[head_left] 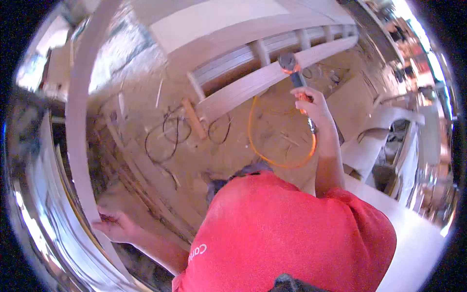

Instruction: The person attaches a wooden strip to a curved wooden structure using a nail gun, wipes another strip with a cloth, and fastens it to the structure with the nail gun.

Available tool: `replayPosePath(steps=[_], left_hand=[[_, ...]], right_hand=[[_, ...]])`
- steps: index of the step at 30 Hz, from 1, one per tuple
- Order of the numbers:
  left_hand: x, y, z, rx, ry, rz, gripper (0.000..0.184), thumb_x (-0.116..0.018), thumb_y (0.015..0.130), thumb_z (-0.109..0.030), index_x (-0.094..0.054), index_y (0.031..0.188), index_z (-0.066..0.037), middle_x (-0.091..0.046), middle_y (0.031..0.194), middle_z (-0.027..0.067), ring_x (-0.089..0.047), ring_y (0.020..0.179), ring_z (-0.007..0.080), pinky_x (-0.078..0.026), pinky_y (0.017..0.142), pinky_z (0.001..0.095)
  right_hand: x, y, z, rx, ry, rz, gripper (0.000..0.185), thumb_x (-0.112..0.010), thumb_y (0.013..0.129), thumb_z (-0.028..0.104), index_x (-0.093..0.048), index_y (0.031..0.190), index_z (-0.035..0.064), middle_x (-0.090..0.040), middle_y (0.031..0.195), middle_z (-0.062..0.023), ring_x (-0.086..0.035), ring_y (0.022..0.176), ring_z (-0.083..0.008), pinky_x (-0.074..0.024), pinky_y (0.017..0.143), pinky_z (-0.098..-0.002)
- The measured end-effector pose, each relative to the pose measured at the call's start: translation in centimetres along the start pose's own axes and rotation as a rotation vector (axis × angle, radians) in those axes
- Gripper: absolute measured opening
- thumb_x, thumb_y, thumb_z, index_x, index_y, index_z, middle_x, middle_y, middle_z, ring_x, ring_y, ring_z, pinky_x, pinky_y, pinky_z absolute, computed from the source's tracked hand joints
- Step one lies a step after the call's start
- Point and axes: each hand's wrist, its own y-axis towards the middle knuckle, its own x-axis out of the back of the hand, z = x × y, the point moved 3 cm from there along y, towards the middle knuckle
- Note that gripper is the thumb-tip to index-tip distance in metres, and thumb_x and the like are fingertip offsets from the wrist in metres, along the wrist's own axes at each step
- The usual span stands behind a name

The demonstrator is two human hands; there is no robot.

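My right hand (314,103) is wrapped around the grip of an orange and black air sander (298,80). The round head of the tool lies against the long pale wooden rail (243,90) of a slatted frame. An orange air hose (252,141) runs from the tool's lower end and loops over the floor. At the lower left, my left hand (117,226) has its fingertips at the edge of a long upright wooden board (80,121), seemingly gripping it. Some of those fingers are hard to make out.
Short crosspieces (260,51) join the frame's rails. Dark cables (163,141), a small wooden block (194,119) and scraps lie on the dusty floor (233,155). A pale curved wooden piece (374,146) stands at right, near a white panel (413,243). Stacked boards line the left side.
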Motion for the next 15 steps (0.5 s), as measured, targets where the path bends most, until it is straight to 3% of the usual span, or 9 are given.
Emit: replayPosePath(steps=[1, 3, 6, 7, 9, 11, 15], left_hand=[[-2.1, 0.3, 2.3, 0.056, -0.085, 0.071, 0.045, -0.061, 0.104, -0.024, -0.054, 0.137, 0.006, -0.06, 0.139, 0.0192, -0.059, 0.128, 0.0297, -0.054, 0.109, 0.0377], [-12.3, -3.3, 6.0, 0.211, -0.251, -0.134, 0.047, -0.062, 0.103, -0.026, -0.054, 0.137, 0.006, -0.059, 0.14, 0.0204, -0.06, 0.126, 0.0312, -0.054, 0.109, 0.0378], [-16.6, -3.1, 13.1, 0.41, -0.247, -0.117, 0.04, -0.062, 0.103, -0.029, -0.062, 0.128, 0.003, -0.067, 0.129, 0.0161, -0.065, 0.118, 0.0281, -0.056, 0.106, 0.0361], [-16.6, -4.1, 15.2, 0.415, -0.273, -0.089, 0.04, -0.062, 0.103, -0.029, -0.062, 0.128, 0.003, -0.067, 0.129, 0.0161, -0.065, 0.118, 0.0281, -0.056, 0.106, 0.0361], [-16.9, -6.1, 20.3, 0.457, -0.187, 0.16, 0.031, -0.063, 0.103, -0.031, -0.068, 0.115, -0.003, -0.073, 0.114, 0.0089, -0.07, 0.105, 0.0228, -0.059, 0.1, 0.034], [-24.2, -11.4, 23.1, 0.366, -0.01, 0.056, 0.025, -0.063, 0.103, -0.032, -0.071, 0.103, -0.008, -0.074, 0.102, 0.0028, -0.072, 0.095, 0.0171, -0.061, 0.093, 0.0315], [-32.5, -18.5, 28.0, 0.443, 0.11, 0.044, 0.023, -0.064, 0.103, -0.032, -0.071, 0.103, -0.01, -0.075, 0.098, 0.0019, -0.071, 0.088, 0.0154, -0.062, 0.084, 0.0296]], right_hand=[[2.4, -1.1, -1.3, -0.067, 0.013, -0.013, 0.031, -0.068, 0.082, 0.002, -0.075, 0.112, 0.0049, -0.056, 0.076, 0.0055, -0.052, 0.062, -0.006, -0.0435, 0.056, -0.0238], [7.8, -3.4, -5.1, -0.087, 0.033, -0.085, 0.032, -0.068, 0.082, 0.003, -0.075, 0.113, 0.0042, -0.056, 0.076, 0.0053, -0.052, 0.062, -0.0061, -0.0434, 0.056, -0.0239], [11.0, -5.0, -7.5, -0.147, 0.058, -0.224, 0.031, -0.069, 0.084, 0.006, -0.075, 0.114, 0.0036, -0.058, 0.077, 0.0048, -0.053, 0.062, -0.0062, -0.0434, 0.055, -0.024], [13.3, -6.2, -8.6, -0.176, 0.087, -0.309, 0.03, -0.07, 0.085, 0.008, -0.075, 0.114, 0.0037, -0.059, 0.078, 0.0043, -0.053, 0.062, -0.0062, -0.0434, 0.055, -0.0241], [18.5, -8.0, -12.7, -0.198, 0.159, -0.396, 0.028, -0.07, 0.087, 0.011, -0.075, 0.113, 0.0037, -0.06, 0.078, 0.0038, -0.053, 0.061, -0.0064, -0.0434, 0.054, -0.0245], [22.6, -8.9, -15.2, -0.237, 0.239, -0.48, 0.027, -0.071, 0.088, 0.014, -0.075, 0.113, 0.0038, -0.061, 0.077, 0.0034, -0.053, 0.059, -0.0066, -0.0433, 0.053, -0.0249], [30.3, -11.7, -19.8, -0.313, 0.254, -0.64, 0.025, -0.072, 0.091, 0.017, -0.075, 0.112, 0.0034, -0.061, 0.075, 0.0032, -0.051, 0.055, -0.0063, -0.0406, 0.048, -0.0254]])
